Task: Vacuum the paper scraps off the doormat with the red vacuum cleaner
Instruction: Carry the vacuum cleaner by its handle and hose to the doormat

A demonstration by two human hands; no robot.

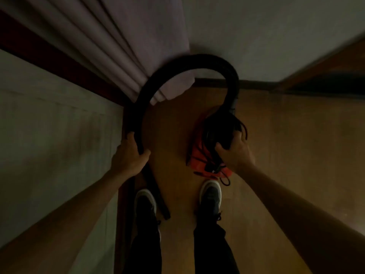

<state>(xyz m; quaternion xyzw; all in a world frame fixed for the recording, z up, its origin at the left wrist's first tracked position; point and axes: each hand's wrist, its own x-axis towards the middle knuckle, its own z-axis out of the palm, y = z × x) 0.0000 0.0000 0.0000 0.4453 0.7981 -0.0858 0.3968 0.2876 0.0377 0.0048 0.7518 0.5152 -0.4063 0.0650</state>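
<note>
Floor (173,135) here is plain orange-brown wood, and it's all pretty dim and a bit blurry. My two dark shoes with pale toe caps are planted on it, left shoe (145,202) at 9 o'clock of the right shoe (211,194). The red vacuum cleaner (199,161) is at 12 o'clock, just past my right toe. I honestly can't tell if it's resting on the wood or off it. A loop of its black cord (225,180) trails right by that toe. The stiff end of the black hose (197,62) slants down beside my left shoe, but I can't tell if it touches the floor. A dark baseboard (256,84) runs along the far edge at 12 o'clock, and a pale curtain (158,56) hangs at 11.
</note>
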